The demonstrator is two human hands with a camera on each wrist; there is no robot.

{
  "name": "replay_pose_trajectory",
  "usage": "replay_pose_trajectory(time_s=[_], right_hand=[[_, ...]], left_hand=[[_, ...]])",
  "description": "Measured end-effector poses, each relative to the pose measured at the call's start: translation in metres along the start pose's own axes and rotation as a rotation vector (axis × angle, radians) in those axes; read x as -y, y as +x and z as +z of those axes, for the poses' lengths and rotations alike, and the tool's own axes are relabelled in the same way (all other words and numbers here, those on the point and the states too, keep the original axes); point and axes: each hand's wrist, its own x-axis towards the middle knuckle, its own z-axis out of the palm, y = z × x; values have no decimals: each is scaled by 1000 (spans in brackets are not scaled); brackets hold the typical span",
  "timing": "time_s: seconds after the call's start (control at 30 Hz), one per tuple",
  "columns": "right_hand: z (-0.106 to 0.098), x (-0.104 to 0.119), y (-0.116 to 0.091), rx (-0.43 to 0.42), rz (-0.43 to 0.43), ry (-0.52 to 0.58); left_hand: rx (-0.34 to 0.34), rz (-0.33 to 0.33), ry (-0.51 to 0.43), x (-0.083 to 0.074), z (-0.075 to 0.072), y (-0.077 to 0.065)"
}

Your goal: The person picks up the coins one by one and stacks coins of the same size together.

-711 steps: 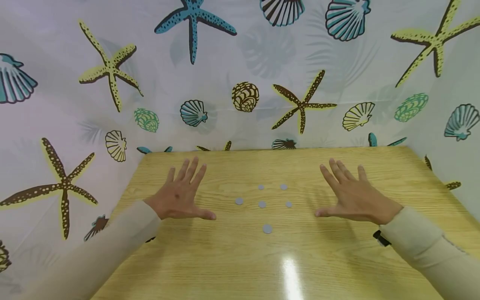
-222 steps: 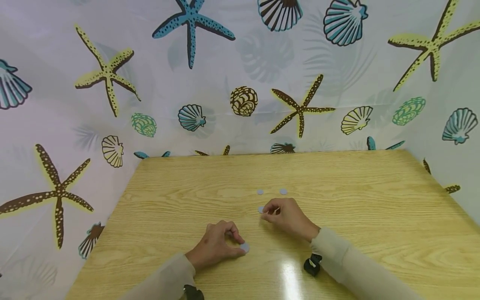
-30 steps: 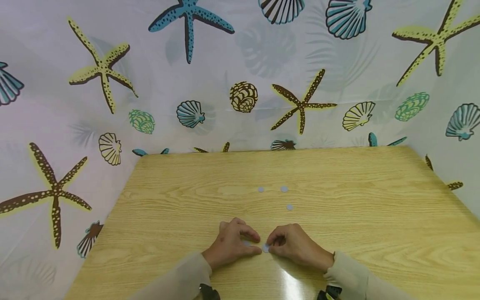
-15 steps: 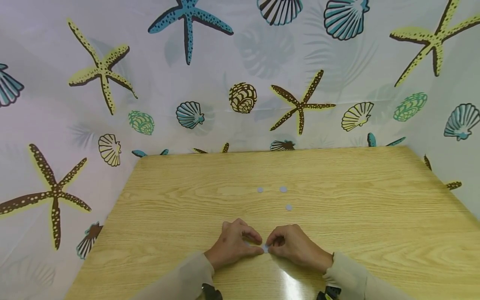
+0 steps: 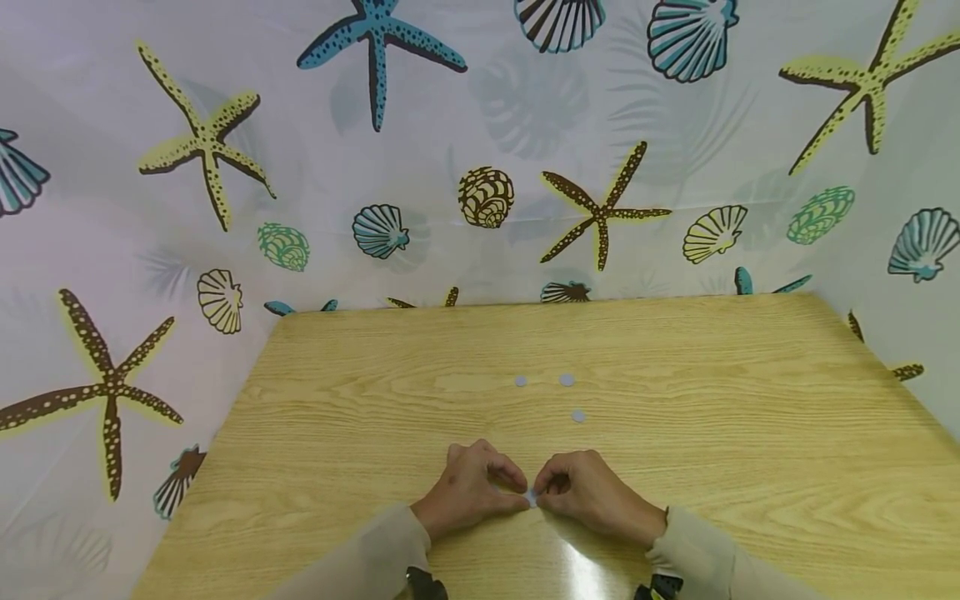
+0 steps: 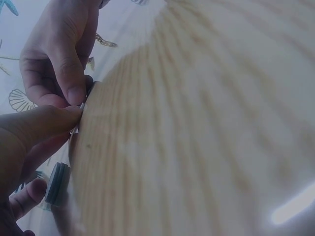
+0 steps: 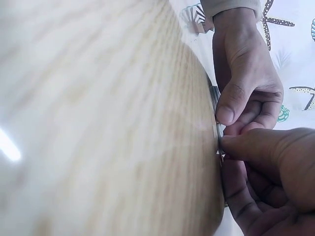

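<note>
Low over the wooden table (image 5: pixel 375 358), both hands meet at one small silver-grey coin (image 5: pixel 532 497). My right hand (image 5: pixel 592 496) pinches its right side between thumb and curled index finger. From the other side my left hand (image 5: pixel 472 492) reaches in, thumb and index fingertip at the coin's left edge. In the left wrist view the coin is a thin sliver (image 6: pixel 82 105) between the two thumbs, mostly covered by fingers. Beneath the curve of the left hand stands a short stack of coins (image 6: pixel 57 184), which the hand hides in the head view.
Three more grey coins lie flat farther back: a small left coin (image 5: pixel 521 381), a larger coin (image 5: pixel 567 380) and a nearer coin (image 5: pixel 577 415). A white curtain (image 5: pixel 420 167) printed with shells and starfish borders the table behind and at both sides.
Six coins lay spread out under open hands at first; three have left their places. In the last second my left hand shifted slightly right onto the coin while my right hand stayed put.
</note>
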Motion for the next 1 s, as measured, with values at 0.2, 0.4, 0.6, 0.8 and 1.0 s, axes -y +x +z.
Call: replay_pose_trajectory(time_s=[0.2,0.4,0.6,0.8,1.0], right_hand=[[0,0,1,-2,-1,1],[0,0,0,-5,-2,4],[0,-1,1,-7,2,0],[1,-1,2,4,-9,2],[-1,-1,1,8,2,6]], left_hand=[[2,8,-8,1,1,2],[4,2,-12,2,1,3],[3,1,-14,3,2,4],[-10,-12,5,3,1,3],[-3,-13,-9,2,1,4]])
